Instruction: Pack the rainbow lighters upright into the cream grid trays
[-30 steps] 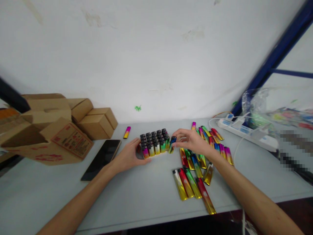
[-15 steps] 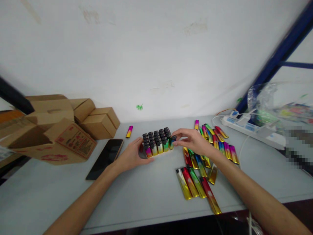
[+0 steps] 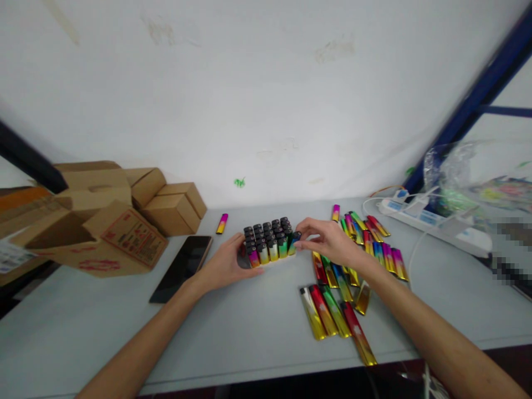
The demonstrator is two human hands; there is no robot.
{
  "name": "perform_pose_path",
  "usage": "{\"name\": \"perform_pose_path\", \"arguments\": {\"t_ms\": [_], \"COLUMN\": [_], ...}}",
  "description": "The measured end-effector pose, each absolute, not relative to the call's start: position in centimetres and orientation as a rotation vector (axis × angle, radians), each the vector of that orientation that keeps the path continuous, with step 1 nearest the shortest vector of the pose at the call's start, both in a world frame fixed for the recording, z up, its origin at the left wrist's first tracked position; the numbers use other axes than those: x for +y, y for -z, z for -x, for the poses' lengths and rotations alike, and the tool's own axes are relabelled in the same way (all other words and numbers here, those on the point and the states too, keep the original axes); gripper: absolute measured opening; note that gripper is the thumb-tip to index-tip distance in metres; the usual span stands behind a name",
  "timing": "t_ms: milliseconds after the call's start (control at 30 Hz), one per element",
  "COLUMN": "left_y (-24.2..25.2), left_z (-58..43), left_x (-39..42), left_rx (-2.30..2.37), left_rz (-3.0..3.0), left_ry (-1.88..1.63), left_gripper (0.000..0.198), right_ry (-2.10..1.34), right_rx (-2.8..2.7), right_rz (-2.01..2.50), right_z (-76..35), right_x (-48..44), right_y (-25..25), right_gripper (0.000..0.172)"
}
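Several metallic-coloured lighters (image 3: 273, 247) stand upright in tight rows, black tops up, near the middle of the table. My left hand (image 3: 226, 259) wraps round the left end of this block, thumb along the front and fingers behind. At the right end, my right hand (image 3: 322, 238) pinches a blue-and-yellow lighter (image 3: 295, 242) by its top; it leans slightly against the rows. Beneath and beside my right forearm lie many loose lighters (image 3: 323, 313), in red, green, purple and gold. Whether a tray sits under the block I cannot tell.
A single purple-yellow lighter (image 3: 221, 223) lies behind my left hand. To the left are a black phone (image 3: 182, 269), an open cardboard box (image 3: 124, 238) and small closed boxes (image 3: 172, 213). A white power strip (image 3: 436, 224) with cables and a clear plastic bag (image 3: 453, 166) are at right.
The lighter in my right hand leans a little more, its top tipped to the right. My left hand keeps its place at the block. The view has shifted slightly.
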State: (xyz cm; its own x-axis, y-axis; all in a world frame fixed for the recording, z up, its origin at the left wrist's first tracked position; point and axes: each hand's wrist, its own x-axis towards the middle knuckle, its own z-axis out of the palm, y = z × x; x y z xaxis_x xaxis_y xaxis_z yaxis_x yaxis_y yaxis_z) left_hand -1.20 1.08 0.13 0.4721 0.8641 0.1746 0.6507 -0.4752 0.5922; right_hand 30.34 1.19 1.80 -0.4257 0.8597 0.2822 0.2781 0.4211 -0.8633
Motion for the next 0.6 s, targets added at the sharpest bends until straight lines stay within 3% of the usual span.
{"name": "perform_pose_path", "arguments": {"t_ms": [267, 467, 600], "left_y": [0.8, 0.1, 0.1], "left_z": [0.8, -0.3, -0.4], "left_x": [0.9, 0.3, 0.3], "left_rx": [1.301, 1.366, 1.349], "left_rz": [-2.125, -2.064, -1.989], "left_ry": [-0.770, -0.835, -0.845], "left_gripper": [0.082, 0.075, 0.075], "right_ry": [-0.846, -0.769, -0.848], "right_rx": [-2.118, -2.062, -2.043], "right_rz": [0.884, 0.900, 0.929], "right_z": [-30.8, -29.7, -29.7], "right_x": [1.5, 1.5, 1.3], "right_y": [-2.3, -1.2, -0.8], "right_gripper": [0.018, 0.015, 0.027]}}
